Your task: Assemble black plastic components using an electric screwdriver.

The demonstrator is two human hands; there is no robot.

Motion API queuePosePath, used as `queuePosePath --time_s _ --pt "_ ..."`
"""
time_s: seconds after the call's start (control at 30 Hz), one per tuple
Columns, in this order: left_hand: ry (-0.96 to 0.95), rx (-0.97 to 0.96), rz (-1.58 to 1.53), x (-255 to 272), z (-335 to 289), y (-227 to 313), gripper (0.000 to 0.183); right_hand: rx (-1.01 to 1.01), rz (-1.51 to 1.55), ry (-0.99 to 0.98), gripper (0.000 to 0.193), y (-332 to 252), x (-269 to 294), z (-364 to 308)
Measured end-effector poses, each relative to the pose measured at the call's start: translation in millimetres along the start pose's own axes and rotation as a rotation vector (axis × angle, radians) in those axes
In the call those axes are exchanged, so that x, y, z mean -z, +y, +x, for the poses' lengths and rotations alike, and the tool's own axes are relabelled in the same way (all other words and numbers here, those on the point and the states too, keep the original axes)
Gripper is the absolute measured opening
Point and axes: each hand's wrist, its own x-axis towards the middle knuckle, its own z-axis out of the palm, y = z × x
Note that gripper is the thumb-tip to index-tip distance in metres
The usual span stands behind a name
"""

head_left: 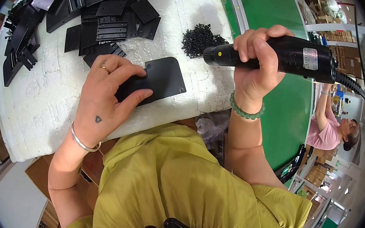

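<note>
My left hand [112, 84] grips a flat black plastic plate [167, 79] by its left part, thumb on the near side and fingers on the far side. The plate has rounded corners and small holes near its edge, and part of it is hidden under the hand. My right hand [260, 55] is wrapped round a black electric screwdriver [293, 56], held sideways with its nose toward the left. Just beyond that nose lies a heap of small black screws [201, 40] on the white foam surface [50, 100].
Black plates and ribbed brackets [111, 28] are piled at the far left of the foam. A green work surface [277, 124] runs along the right. From the screwdriver's end a black cable [352, 85] leads off right. Another person in a pink top [325, 133] is at the far right.
</note>
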Motion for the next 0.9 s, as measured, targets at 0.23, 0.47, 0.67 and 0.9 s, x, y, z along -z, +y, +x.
queuePosePath --time_s 0.23,0.47,0.67,0.9 --pt "-0.031 -0.177 0.045 -19.1 37.1 -5.7 0.020 0.067 0.111 -0.069 0.028 -21.1 4.7 4.4" --pt "0.007 -0.454 -0.039 -67.0 78.4 -14.6 0.018 0.111 0.122 -0.168 0.030 -41.0 1.3 6.0" --pt "0.005 -0.481 -0.030 -66.4 78.1 -17.4 0.009 0.134 0.156 -0.258 0.029 -33.7 4.5 5.3" --pt "-0.004 -0.458 0.034 -65.6 72.1 -10.2 0.013 0.201 0.084 -0.383 0.030 -44.5 -8.9 -2.6"
